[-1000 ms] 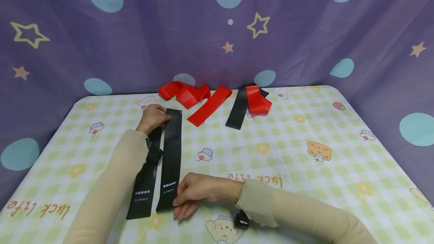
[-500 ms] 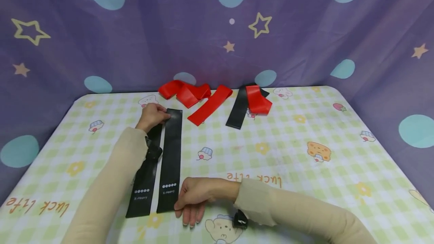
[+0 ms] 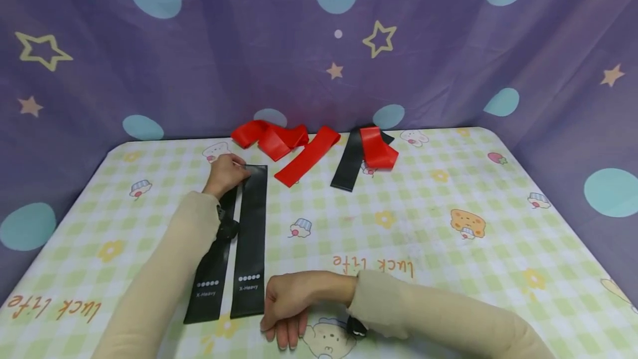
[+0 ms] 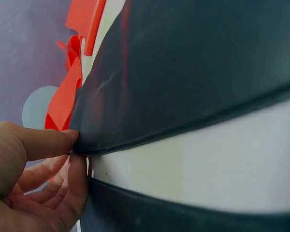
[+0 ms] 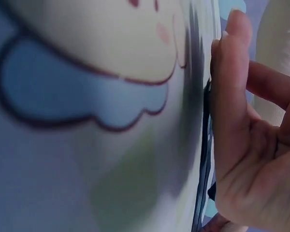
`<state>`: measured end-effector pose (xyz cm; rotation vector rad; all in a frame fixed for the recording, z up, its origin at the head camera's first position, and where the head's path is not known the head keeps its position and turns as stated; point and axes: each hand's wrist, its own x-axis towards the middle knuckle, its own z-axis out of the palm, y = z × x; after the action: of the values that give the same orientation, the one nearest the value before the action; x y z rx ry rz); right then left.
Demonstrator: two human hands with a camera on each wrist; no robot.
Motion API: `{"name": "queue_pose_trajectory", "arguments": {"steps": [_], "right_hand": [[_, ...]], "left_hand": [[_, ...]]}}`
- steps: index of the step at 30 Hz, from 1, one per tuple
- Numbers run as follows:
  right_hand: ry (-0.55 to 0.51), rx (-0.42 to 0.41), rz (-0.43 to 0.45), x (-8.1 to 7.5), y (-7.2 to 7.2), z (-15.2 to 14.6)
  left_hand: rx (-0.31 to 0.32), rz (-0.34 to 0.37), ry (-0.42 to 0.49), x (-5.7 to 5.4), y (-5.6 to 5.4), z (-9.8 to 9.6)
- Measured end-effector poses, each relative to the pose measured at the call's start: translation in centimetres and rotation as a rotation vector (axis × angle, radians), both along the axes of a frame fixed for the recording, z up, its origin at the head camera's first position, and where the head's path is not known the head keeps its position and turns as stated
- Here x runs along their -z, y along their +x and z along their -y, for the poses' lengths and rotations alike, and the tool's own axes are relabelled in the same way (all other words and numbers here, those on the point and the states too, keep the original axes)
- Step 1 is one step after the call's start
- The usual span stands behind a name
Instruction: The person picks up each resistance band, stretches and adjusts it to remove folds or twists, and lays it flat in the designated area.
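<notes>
Left hand [image 3: 225, 175] has its fingers [image 4: 78, 176] pinching a black band [image 3: 251, 226] by its far corner; the band runs lengthwise toward the person on the worktop [image 3: 408, 198]. Right hand [image 3: 289, 306], fingers loose, is nearer the labelled end, can't really tell if touching.

Head view: forward, down — wrist views: close — left, head share bands [image 3: 251, 240].

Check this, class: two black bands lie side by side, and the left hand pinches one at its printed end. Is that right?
The end is wrong: in the head view, the left hand pinches one black band at its far end instead. The rest stands.
</notes>
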<state>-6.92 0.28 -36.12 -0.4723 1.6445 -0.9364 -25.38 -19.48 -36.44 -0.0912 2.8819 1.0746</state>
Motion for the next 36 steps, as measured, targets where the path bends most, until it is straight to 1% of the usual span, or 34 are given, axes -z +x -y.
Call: {"name": "queue_pose_trajectory", "arguments": {"steps": [2, 4, 9, 11, 13, 17, 20, 21, 23, 28, 31, 36], "right_hand": [[-0.009, -0.011, -0.017, -0.2, 0.1, -0.2], [-0.023, 0.010, -0.032, -0.4, 0.0, -0.4], [-0.064, 0.088, -0.038, -0.6, -0.4, -1.1], [-0.077, 0.106, -0.050, -0.6, -0.6, -1.4], [-0.084, 0.117, -0.062, -0.5, -1.0, -1.7], [-0.094, 0.140, -0.078, -0.6, -1.8, -2.6], [-0.100, 0.164, -0.094, -0.6, -2.4, -3.2], [-0.100, 0.168, -0.099, -0.6, -2.6, -3.4], [-0.099, 0.179, -0.109, -0.7, -2.9, -3.8], [-0.092, 0.211, -0.134, -0.7, -4.0, -4.8], [-0.076, 0.243, -0.148, -0.6, -4.7, -5.2], [-0.061, 0.275, -0.182, -0.3, -5.4, -5.7]], "left_hand": [[0.009, -0.033, -0.021, 0.0, 0.0, -0.1], [0.012, -0.053, -0.024, 0.0, 0.0, -0.1], [0.010, -0.040, -0.021, 0.1, -0.1, -0.2], [0.008, -0.043, -0.026, 0.0, -0.1, -0.1], [0.008, -0.065, -0.029, -0.1, -0.1, -0.2], [0.016, -0.134, -0.035, -0.3, -0.1, -0.5], [0.024, -0.153, -0.027, -0.5, -0.1, -1.1], [0.025, -0.143, -0.020, -0.5, 0.0, -1.4], [0.022, -0.102, -0.001, -0.6, 0.2, -1.9], [0.005, 0.035, 0.048, -0.9, 0.6, -3.3], [0.012, 0.086, 0.064, -1.0, 0.7, -4.0], [0.015, 0.146, 0.082, -0.9, 0.8, -5.3]]}}
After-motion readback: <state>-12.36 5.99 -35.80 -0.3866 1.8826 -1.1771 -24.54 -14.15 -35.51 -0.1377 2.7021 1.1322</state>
